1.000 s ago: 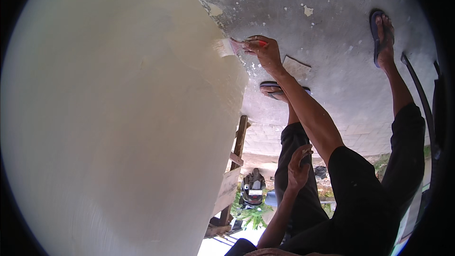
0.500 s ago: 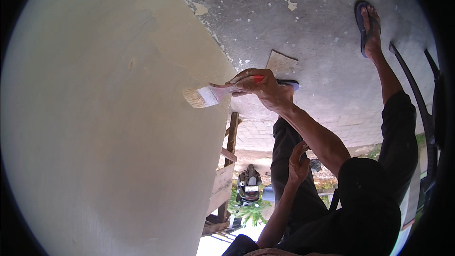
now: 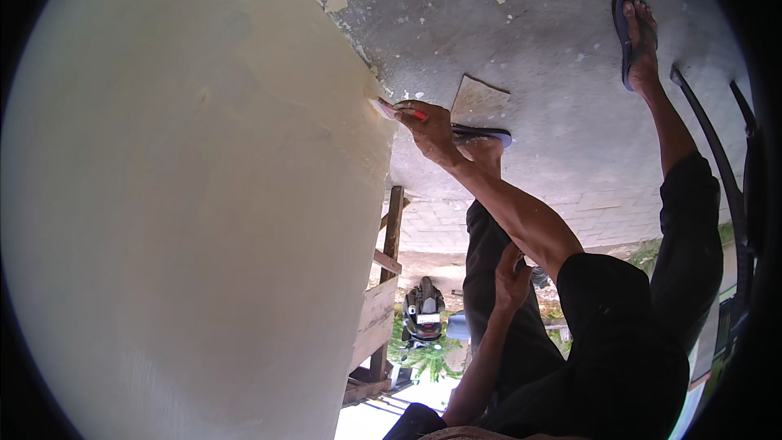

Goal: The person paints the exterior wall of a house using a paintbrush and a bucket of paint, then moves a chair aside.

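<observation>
My right hand [image 3: 428, 130] is closed around the red-tipped handle of a paintbrush [image 3: 384, 108]. The brush's bristles press against a broad pale cream wall [image 3: 195, 220], close to its edge where it meets the grey floor. Lower down, my left hand [image 3: 511, 283] is beside my dark-trousered leg, just under my right arm. Its fingers are curled, and their tips are partly hidden, so I cannot make out what they hold, if anything.
A flat tan piece of board [image 3: 481, 99] lies on the paint-specked concrete floor [image 3: 554, 49] near my sandalled foot. A wooden frame [image 3: 393, 228] stands past the wall's edge, with a parked motorbike [image 3: 423, 310] beyond. Dark curved legs [image 3: 717, 147] rise at the right.
My right hand has carried the brush up and to the right, from the face of the wall to its edge by the floor. My left hand has hardly moved.
</observation>
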Demonstrator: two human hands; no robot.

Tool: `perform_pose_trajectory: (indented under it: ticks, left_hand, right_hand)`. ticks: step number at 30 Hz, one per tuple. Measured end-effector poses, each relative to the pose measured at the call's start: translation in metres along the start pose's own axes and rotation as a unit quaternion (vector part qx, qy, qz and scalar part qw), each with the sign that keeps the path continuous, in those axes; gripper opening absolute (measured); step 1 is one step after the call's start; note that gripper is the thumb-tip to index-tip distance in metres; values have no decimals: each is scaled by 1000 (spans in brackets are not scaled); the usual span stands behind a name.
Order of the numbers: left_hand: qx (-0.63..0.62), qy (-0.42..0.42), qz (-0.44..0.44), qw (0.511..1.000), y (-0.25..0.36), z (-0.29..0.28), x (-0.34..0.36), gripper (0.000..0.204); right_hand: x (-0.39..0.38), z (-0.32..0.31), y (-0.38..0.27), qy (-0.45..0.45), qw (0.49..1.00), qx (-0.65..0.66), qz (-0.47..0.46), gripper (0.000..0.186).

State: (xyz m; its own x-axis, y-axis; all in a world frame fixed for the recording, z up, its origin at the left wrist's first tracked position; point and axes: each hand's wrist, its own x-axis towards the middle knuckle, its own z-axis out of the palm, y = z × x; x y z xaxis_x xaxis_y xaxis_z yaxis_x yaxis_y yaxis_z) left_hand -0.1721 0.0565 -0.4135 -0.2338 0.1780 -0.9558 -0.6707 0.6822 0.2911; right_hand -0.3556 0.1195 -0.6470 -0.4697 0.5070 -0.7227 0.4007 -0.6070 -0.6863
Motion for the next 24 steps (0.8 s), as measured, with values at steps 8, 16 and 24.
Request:
perform_pose_trajectory:
  ticks: [8,16,24]
  left_hand:
    - [-74,10,-6,997,12,4,-14,62]
    - [163,79,175,968,50,-27,-36,52]
    - [268,120,274,916,53,7,-29,47]
  right_hand:
    - [-37,-64,-111,-143,956,241,88,20]
    - [29,-159,-217,76,977,197,-13,20]
    - [91,-323,-409,291,906,28,-305,21]
